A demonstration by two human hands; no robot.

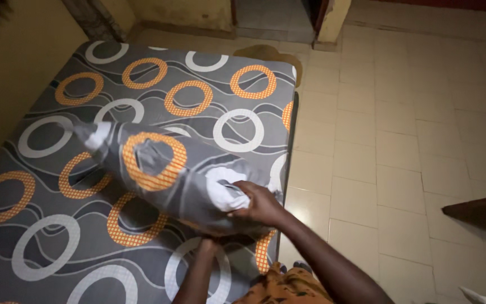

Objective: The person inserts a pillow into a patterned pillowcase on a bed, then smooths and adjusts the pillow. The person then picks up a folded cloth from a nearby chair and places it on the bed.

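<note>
Pillow (164, 174) in a grey case with orange and white rings lies raised over the near edge of the bed (46, 225), its open end showing white stuffing. Right hand (260, 204) is clenched on that open end, fingers gripping case and stuffing. Left hand (209, 243) sits under the pillow's near side; its grip is hidden. Cream floor tiles (400, 141) lie beside the bed.

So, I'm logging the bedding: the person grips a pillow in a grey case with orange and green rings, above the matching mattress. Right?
Not quite: the head view shows the pillow with orange and white rings, not green. The right hand grips it above the matching mattress.
</note>
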